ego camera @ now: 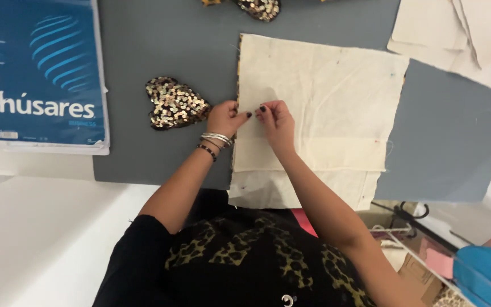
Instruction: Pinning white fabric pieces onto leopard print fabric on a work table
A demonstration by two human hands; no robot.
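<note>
Cream cloth (319, 96), a square piece with a few pins in it, lies on the grey mat (143, 51) that covers the middle of the worktop, stacked on further cream pieces that stick out at its near edge. A narrow strip of sequins shows along the cloth's left edge.

Going from the left: a blue paper packet (41, 74) lies at the far left corner, overlapping the mat's left edge. Next to it, on the mat, sits a sequin heart (174, 103) in gold and black, just beside the cloth's left edge. A second sequin patch (259, 8) peeks in at the far edge of the mat.

The left hand (224, 118), with bangles (217, 139) and a bead bracelet at the wrist, rests at the cloth's left edge, close to the heart, its fingers curled and its thumb and forefinger pinched together on the cloth. The right hand (277, 120) sits just beside it, fingertips almost touching the left's, also curled into a pinch on the cloth; whether anything small is held between the fingers cannot be told.

Farther right, more cream cloth pieces (461, 34) lie at the far right corner. At the near right edge, below the worktop, a wire rack (404, 233) holds bits of card.
</note>
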